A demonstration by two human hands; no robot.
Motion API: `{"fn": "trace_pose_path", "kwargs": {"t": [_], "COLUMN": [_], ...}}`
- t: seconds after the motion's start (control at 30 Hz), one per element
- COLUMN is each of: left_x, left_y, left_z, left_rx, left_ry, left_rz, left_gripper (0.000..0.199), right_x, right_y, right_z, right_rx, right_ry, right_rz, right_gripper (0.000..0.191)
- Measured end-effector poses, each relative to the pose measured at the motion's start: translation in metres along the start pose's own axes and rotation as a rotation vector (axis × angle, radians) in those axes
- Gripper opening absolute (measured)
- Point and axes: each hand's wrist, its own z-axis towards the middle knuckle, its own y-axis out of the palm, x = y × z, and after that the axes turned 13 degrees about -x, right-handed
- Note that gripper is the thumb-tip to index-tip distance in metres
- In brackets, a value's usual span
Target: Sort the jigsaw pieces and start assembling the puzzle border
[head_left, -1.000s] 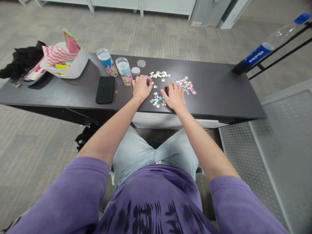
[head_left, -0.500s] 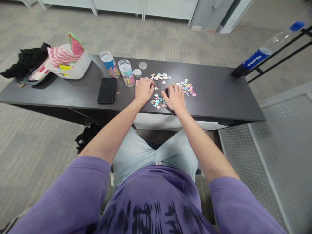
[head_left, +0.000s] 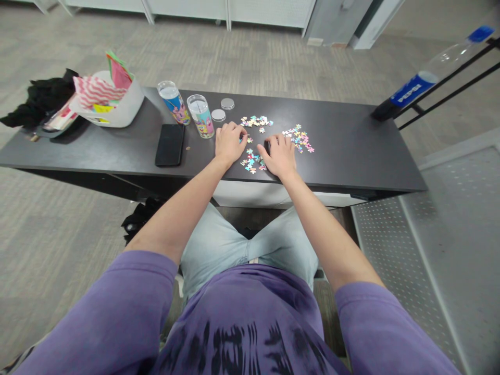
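Note:
On the dark desk (head_left: 351,151), my left hand (head_left: 229,143) is closed, a small jigsaw puzzle piece (head_left: 241,139) showing between thumb and forefinger. To its right, my right hand (head_left: 282,155) rests on the desk with thumb and fingers apart; the dark gap between them looks like shadow, and what lies under the palm is hidden. Between and below the hands lies a loose group of colourful puzzle pieces (head_left: 252,162). A second group of pieces (head_left: 255,121) sits beyond the hands, and a third, pinkish group (head_left: 300,139) is just right of my right hand.
Left of my hands stand two printed clear tumblers (head_left: 203,122) (head_left: 174,104), with two round metal lids (head_left: 218,115) (head_left: 227,103) beside them. A black phone (head_left: 170,146) lies nearer. Farther left is a white basket (head_left: 127,107) of cloths. A Pepsi bottle (head_left: 410,94) stands at the right end.
The view has shifted very slightly. At my left fingertips the puzzle piece shows a little more clearly; my right hand stays in place.

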Motion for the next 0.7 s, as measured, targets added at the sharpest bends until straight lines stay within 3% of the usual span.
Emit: {"fn": "trace_pose_path", "kwargs": {"t": [0.7], "left_x": [-0.0019], "left_y": [0.0001], "left_z": [0.0024], "left_rx": [-0.005], "left_ry": [-0.055], "left_rz": [-0.004], "left_gripper": [0.026], "right_x": [-0.0021], "right_y": [-0.0024], "right_z": [0.0005], "right_rx": [-0.008], "right_ry": [-0.003], "right_rz": [0.022], "right_gripper": [0.055]}}
